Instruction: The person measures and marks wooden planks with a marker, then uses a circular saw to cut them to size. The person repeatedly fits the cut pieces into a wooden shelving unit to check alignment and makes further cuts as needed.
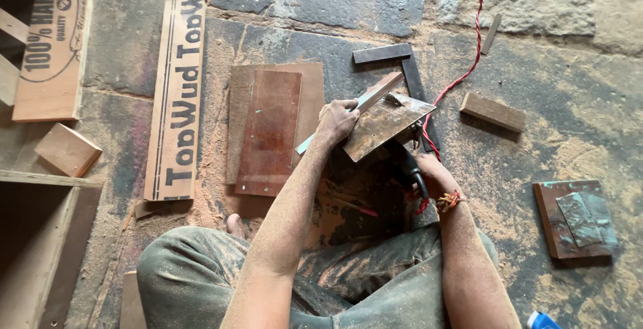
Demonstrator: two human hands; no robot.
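Left hand (337,120) closing around a thin pale strip (365,105) lying across the upturned saw's scuffed metal base plate (385,125), right hand (432,176) gripping the saw's black handle (410,168) just below, above the dusty stone floor (536,61).

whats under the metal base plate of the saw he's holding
Under the tilted base plate show a black saw body and handle gripped by the right hand, plus a red cord. The left hand steadies the plate's edge. The rest is covered.
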